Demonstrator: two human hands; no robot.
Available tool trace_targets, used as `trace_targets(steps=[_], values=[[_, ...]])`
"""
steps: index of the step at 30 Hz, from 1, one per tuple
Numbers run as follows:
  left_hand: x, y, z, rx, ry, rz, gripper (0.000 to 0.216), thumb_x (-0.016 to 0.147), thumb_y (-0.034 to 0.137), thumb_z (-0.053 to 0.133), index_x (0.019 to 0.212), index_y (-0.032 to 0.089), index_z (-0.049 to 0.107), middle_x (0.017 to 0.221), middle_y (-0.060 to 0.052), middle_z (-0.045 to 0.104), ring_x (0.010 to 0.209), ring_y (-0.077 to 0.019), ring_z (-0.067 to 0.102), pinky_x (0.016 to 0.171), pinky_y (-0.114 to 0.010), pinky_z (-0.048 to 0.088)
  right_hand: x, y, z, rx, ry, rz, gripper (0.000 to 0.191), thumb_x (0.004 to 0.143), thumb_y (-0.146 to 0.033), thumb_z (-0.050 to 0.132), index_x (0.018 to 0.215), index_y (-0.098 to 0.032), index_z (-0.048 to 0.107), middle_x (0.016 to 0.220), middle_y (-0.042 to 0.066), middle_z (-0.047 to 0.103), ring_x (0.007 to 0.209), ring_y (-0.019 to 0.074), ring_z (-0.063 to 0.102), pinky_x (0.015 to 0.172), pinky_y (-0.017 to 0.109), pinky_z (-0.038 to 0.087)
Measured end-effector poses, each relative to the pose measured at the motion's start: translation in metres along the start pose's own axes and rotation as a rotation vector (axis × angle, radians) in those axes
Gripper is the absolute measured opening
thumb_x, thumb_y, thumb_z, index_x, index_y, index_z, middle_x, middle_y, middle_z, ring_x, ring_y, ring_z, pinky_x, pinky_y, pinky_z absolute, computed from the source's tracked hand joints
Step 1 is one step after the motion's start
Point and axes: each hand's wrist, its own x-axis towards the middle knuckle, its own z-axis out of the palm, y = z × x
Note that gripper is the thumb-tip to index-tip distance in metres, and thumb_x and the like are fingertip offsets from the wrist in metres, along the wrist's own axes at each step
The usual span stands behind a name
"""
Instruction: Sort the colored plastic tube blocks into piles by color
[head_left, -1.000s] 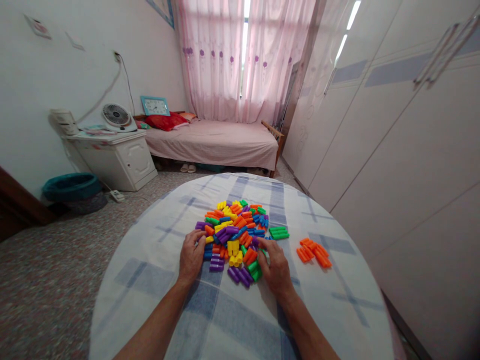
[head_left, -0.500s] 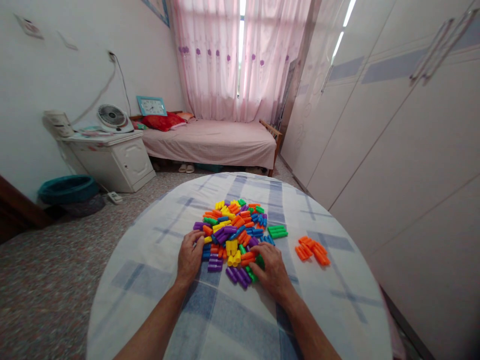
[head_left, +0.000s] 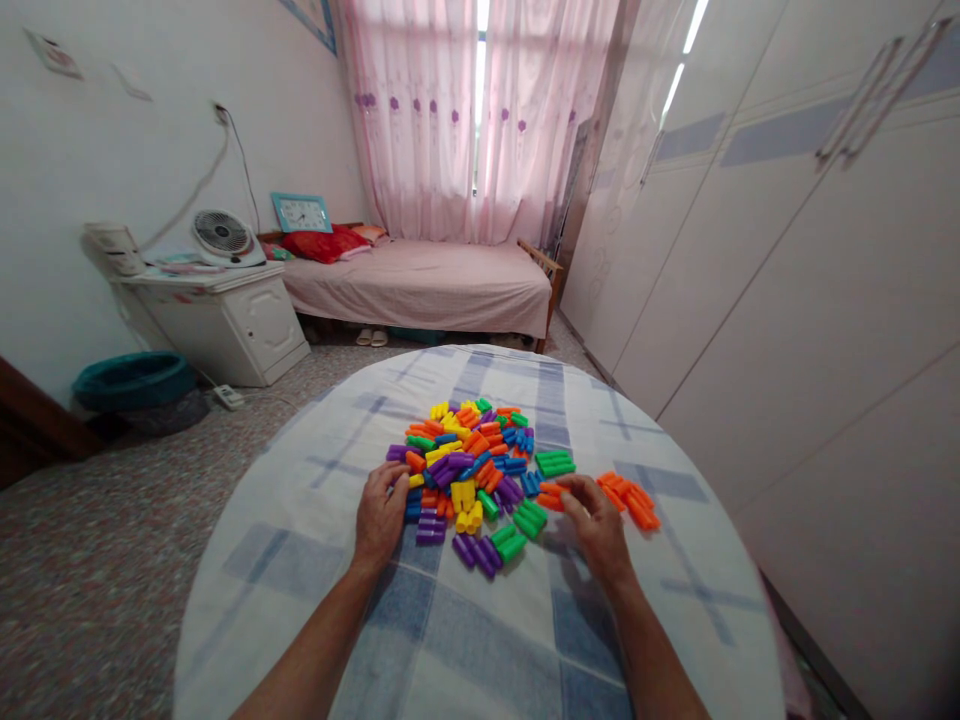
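Observation:
A heap of small plastic blocks [head_left: 469, 465] in orange, yellow, green, blue and purple lies on a round table [head_left: 480, 620] with a blue-checked white cloth. My left hand [head_left: 381, 515] rests at the heap's left edge, fingers curled on the blocks. My right hand [head_left: 596, 522] is right of the heap, pinching orange blocks [head_left: 553, 494]. A separate cluster of orange blocks [head_left: 630, 500] lies just right of that hand. A small group of green blocks [head_left: 556, 463] sits between heap and cluster.
Beyond the table stands a bed [head_left: 427, 285] with a pink cover under pink curtains. A white cabinet [head_left: 225, 320] with a fan is at the left, a teal basin [head_left: 131, 378] on the floor. White wardrobe doors [head_left: 787, 260] line the right side.
My right hand has left the heap's near edge and moved right toward the orange cluster, carrying orange blocks. My left hand has stayed at the heap's left edge.

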Motion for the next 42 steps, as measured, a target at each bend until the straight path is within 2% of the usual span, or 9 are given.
trace_targets(steps=[5, 10, 16, 23, 26, 30, 35, 39, 42], values=[[0.000, 0.000, 0.000, -0.001, 0.000, 0.005, 0.032, 0.083, 0.039, 0.043, 0.090, 0.018, 0.066, 0.107, -0.009, 0.060, 0.106, -0.0226, 0.054, 0.100, -0.039, 0.039, 0.010, 0.012, -0.039, -0.459, 0.197, -0.040, 0.023, 0.076, -0.034, 0.043, 0.077, -0.020, 0.062, 0.086, 0.006, 0.066, 0.086, 0.0211, 0.057, 0.083, 0.037, 0.042], [0.000, 0.000, 0.000, 0.009, -0.005, 0.015, 0.032, 0.083, 0.039, 0.043, 0.090, 0.018, 0.066, 0.106, -0.009, 0.061, 0.105, -0.0226, 0.054, 0.099, -0.039, 0.040, 0.010, 0.022, -0.061, -0.721, 0.151, -0.027, 0.023, 0.076, -0.031, 0.041, 0.073, -0.022, 0.062, 0.086, 0.004, 0.066, 0.083, 0.0211, 0.054, 0.078, 0.035, 0.041], [0.001, -0.002, 0.000, 0.020, -0.001, 0.019, 0.032, 0.084, 0.039, 0.043, 0.091, 0.018, 0.066, 0.106, -0.009, 0.061, 0.106, -0.0224, 0.054, 0.100, -0.039, 0.039, 0.004, 0.023, -0.066, -0.962, 0.169, -0.024, 0.024, 0.078, -0.026, 0.042, 0.081, -0.021, 0.064, 0.091, 0.008, 0.064, 0.086, 0.0240, 0.051, 0.074, 0.036, 0.037], [0.000, 0.001, -0.001, 0.005, -0.001, 0.011, 0.032, 0.083, 0.039, 0.043, 0.089, 0.018, 0.066, 0.105, -0.009, 0.060, 0.105, -0.0227, 0.054, 0.100, -0.040, 0.039, 0.004, 0.022, -0.058, -0.926, 0.267, -0.067, 0.025, 0.080, -0.028, 0.041, 0.088, -0.019, 0.064, 0.092, 0.009, 0.062, 0.088, 0.0247, 0.050, 0.077, 0.038, 0.037], [0.000, 0.001, 0.000, 0.005, 0.003, 0.014, 0.030, 0.083, 0.039, 0.044, 0.088, 0.018, 0.066, 0.105, -0.009, 0.061, 0.104, -0.0224, 0.055, 0.099, -0.039, 0.040, 0.007, 0.021, -0.046, -0.853, 0.262, -0.156, 0.023, 0.081, -0.028, 0.044, 0.089, -0.019, 0.064, 0.094, 0.008, 0.062, 0.092, 0.0245, 0.050, 0.081, 0.039, 0.038], [0.000, -0.001, 0.000, 0.005, 0.006, 0.026, 0.029, 0.083, 0.038, 0.045, 0.089, 0.019, 0.066, 0.105, -0.008, 0.061, 0.104, -0.0221, 0.055, 0.099, -0.039, 0.040, 0.005, 0.016, -0.018, -0.692, 0.090, -0.325, 0.017, 0.080, -0.021, 0.047, 0.089, -0.020, 0.062, 0.089, 0.006, 0.062, 0.093, 0.0214, 0.053, 0.088, 0.038, 0.039], [0.000, -0.002, 0.000, 0.010, -0.010, 0.020, 0.031, 0.083, 0.039, 0.044, 0.090, 0.018, 0.066, 0.106, -0.009, 0.061, 0.105, -0.0224, 0.054, 0.100, -0.039, 0.039, -0.005, 0.008, 0.010, -0.621, -0.127, -0.367, 0.019, 0.080, -0.018, 0.050, 0.095, -0.022, 0.062, 0.097, 0.006, 0.061, 0.098, 0.0218, 0.052, 0.086, 0.038, 0.041], [0.000, 0.000, 0.000, 0.006, -0.011, 0.024, 0.030, 0.083, 0.039, 0.045, 0.089, 0.018, 0.066, 0.105, -0.009, 0.061, 0.104, -0.0226, 0.055, 0.099, -0.039, 0.040, -0.003, 0.013, 0.008, -0.697, -0.083, -0.378, 0.021, 0.080, -0.017, 0.049, 0.095, -0.021, 0.063, 0.099, 0.007, 0.061, 0.101, 0.0229, 0.051, 0.089, 0.040, 0.040], [0.000, 0.000, 0.000, 0.003, -0.008, 0.030, 0.031, 0.082, 0.039, 0.045, 0.088, 0.018, 0.066, 0.104, -0.008, 0.061, 0.103, -0.0225, 0.055, 0.099, -0.039, 0.040, 0.002, 0.019, -0.007, -0.815, 0.053, -0.342, 0.022, 0.080, -0.018, 0.048, 0.097, -0.019, 0.063, 0.099, 0.008, 0.062, 0.101, 0.0239, 0.052, 0.090, 0.040, 0.039]])
